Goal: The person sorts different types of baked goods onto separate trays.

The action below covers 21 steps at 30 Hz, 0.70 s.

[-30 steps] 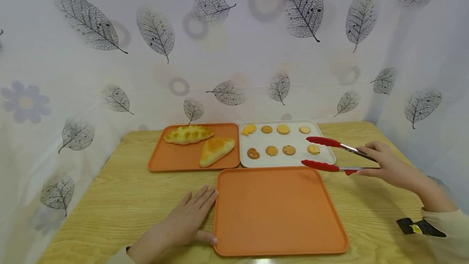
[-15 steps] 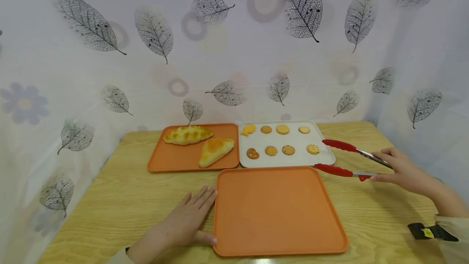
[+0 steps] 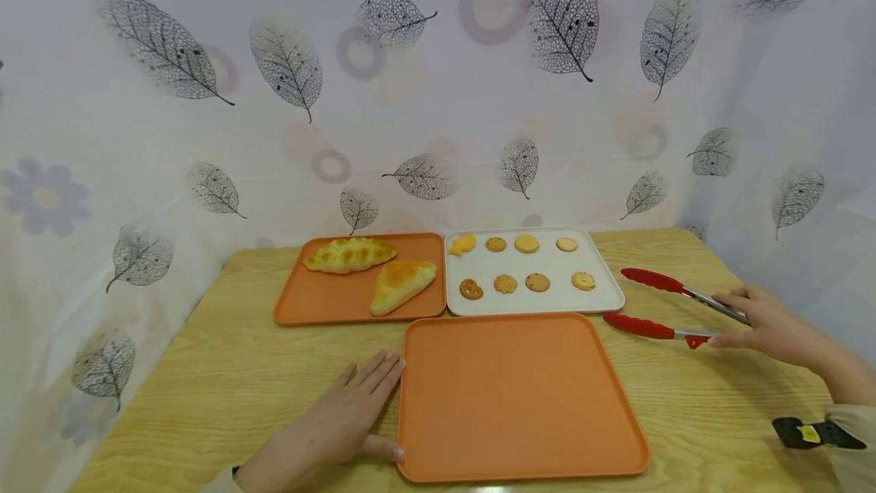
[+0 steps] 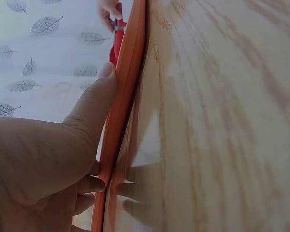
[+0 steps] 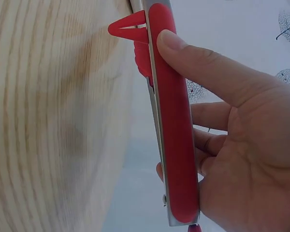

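Note:
My right hand (image 3: 773, 329) grips a pair of red-tipped metal tongs (image 3: 646, 326), whose two arms stand apart with nothing between the tips. In the right wrist view my thumb lies along the red handle of the tongs (image 5: 174, 130) and the fingers wrap behind it. The tips hover just right of a white tray (image 3: 554, 300) of small cookies. My left hand (image 3: 338, 421) lies with straight fingers against the left edge of an orange tray (image 3: 520, 402), its thumb touching the near left corner. The left wrist view shows thumb and fingertips along the tray's rim (image 4: 125, 87).
Another orange tray (image 3: 322, 306) at the back left bears a braided bread (image 3: 350, 255) and a triangular bread (image 3: 402, 285). On the white tray sit several cookies, among them a pretzel (image 3: 471, 289) and a flower-shaped cookie (image 3: 583, 281). A leaf-patterned curtain (image 3: 424, 97) hangs behind the wooden table (image 3: 226, 356).
My right hand has moved right and slightly toward me with the tongs, whose tips have left the space over the white tray. The left hand stays against the orange tray.

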### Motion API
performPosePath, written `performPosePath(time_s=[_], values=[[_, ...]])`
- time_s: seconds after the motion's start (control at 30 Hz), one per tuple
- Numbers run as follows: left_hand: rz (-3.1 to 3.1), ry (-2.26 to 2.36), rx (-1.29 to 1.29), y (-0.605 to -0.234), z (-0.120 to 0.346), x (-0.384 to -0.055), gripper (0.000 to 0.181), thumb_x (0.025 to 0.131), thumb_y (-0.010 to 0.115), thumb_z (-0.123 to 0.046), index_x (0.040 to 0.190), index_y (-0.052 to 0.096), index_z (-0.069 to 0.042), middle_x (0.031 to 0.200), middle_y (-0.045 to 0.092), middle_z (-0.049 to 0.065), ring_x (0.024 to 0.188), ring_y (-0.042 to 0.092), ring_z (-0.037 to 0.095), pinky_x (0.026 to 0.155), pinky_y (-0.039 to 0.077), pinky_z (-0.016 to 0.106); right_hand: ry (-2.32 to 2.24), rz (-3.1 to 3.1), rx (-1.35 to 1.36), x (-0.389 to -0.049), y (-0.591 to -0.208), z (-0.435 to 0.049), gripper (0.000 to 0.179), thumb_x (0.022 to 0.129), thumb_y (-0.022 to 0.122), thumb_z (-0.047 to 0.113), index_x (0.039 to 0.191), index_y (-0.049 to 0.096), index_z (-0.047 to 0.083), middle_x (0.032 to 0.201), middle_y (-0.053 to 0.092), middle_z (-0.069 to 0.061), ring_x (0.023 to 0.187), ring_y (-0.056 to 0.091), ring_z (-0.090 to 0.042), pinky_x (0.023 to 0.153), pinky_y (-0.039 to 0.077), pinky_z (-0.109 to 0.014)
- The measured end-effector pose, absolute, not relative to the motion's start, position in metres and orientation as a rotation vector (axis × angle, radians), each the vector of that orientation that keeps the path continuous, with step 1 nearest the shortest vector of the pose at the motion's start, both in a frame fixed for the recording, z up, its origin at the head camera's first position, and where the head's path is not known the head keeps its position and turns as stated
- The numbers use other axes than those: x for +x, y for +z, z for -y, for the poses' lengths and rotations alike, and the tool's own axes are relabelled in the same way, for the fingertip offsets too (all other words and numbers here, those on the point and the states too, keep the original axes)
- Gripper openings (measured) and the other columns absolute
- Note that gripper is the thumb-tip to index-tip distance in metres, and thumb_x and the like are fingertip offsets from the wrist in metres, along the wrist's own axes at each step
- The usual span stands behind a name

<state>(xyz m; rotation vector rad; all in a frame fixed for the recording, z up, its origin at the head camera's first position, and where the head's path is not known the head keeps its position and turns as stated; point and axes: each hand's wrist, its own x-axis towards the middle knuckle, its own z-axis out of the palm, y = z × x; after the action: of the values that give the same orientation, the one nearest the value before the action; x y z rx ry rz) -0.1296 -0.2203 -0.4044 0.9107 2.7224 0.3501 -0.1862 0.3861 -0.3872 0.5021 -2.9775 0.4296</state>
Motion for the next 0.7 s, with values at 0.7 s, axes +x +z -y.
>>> performPosePath(time_s=[0.7], values=[[-2.704,0.368,0.897,-0.4038,0.2191,-0.1319,0.113,0.076,0.052,-0.078,0.156,0.018,-0.005,0.163,0.019,0.016,0.151,0.014,0.036,0.112,0.023,0.068,0.654,3.212,0.422,-0.1909,-0.3904,-0.3968,0.071,0.087,0.072,0.025,0.134,0.043,-0.019,0.122,0.043,-0.036,0.101,0.047,-0.037,0.073,0.047,-0.038]])
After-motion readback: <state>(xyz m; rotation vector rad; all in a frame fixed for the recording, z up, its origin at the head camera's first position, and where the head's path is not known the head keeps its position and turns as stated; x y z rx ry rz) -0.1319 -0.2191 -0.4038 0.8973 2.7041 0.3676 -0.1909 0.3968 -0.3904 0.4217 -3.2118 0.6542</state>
